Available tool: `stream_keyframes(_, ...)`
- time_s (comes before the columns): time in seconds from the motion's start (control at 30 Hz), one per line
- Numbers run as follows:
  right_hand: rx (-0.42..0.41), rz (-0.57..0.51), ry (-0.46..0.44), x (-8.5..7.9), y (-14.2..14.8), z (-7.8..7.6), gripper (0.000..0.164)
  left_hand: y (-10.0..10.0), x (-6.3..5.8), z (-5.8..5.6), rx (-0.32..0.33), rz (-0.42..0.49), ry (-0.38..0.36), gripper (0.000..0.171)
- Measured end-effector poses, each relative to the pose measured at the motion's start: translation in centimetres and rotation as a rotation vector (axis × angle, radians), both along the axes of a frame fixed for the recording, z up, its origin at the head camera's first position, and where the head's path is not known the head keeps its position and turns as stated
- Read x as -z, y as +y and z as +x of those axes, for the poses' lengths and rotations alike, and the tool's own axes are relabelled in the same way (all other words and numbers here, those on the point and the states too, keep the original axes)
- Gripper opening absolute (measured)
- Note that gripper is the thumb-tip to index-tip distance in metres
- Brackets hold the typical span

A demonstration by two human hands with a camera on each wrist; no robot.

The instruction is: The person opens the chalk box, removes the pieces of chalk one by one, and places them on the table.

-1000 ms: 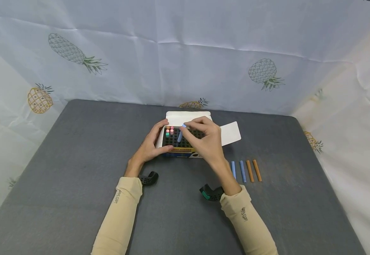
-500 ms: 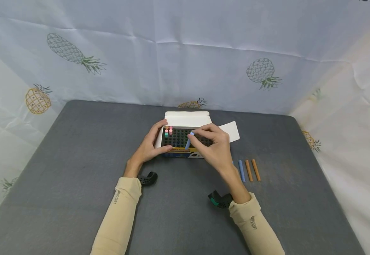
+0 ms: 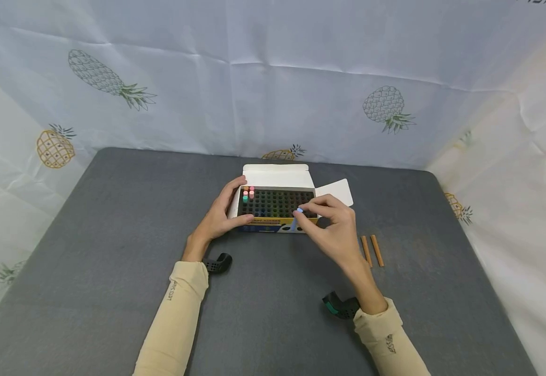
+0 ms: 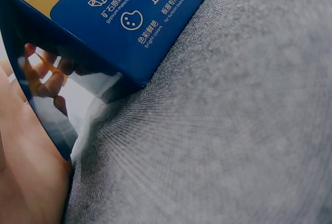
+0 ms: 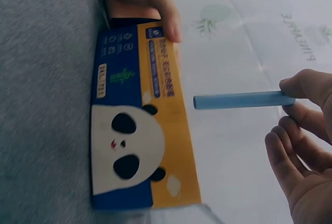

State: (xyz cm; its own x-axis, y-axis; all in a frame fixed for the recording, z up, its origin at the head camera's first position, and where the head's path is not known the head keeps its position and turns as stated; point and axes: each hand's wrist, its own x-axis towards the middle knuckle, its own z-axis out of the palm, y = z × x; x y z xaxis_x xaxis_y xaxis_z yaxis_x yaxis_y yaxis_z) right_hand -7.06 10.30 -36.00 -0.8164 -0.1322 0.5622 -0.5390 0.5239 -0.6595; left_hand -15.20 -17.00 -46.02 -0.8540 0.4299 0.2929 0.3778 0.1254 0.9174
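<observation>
While you had it up by one end, the blue stick (image 5: 238,100) slanted down towards the box (image 5: 136,146), overlapping the box's near edge from the head view, yet clear of it from the right wrist. Slim, straight and chalk-like, it looked light and stiff, probably dry to the touch and liable to snap if squeezed sideways; a gentle hold on the upper end suited it, left the lower end free, and a grasp lower down would likely have been steadier. There was your right hand (image 3: 333,227), reaching in at the box's near right corner, thumb and index finger pinching the tip, the other fingers loosely curled beneath. And your left hand (image 3: 217,216) gripped the box's left end, thumb over the near edge, fingers round towards the far side, though you couldn't tell how all of them lay. Inside sat the black insert (image 3: 277,202), rows of holes, with coloured sticks (image 3: 251,194) clustered at its far left corner. Behind rose the white lid (image 3: 277,175), a side flap (image 3: 336,191) spreading to the right. Farther out, two orange sticks (image 3: 377,250) lay side by side on the grey table (image 3: 273,313), just past your right wrist.
</observation>
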Motion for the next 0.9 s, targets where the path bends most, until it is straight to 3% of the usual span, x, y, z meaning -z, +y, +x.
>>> stream_keyframes(0.5,0.066,0.024,-0.004,1.3,4.0,1.6,0.01,-0.2,0.2,-0.1,-0.007,-0.006,0.021,0.09)
stream_keyframes(0.9,0.194,0.056,-0.059,2.3,9.2,3.0,0.009,0.0,0.2,-0.1,-0.002,-0.002,0.015,0.088)
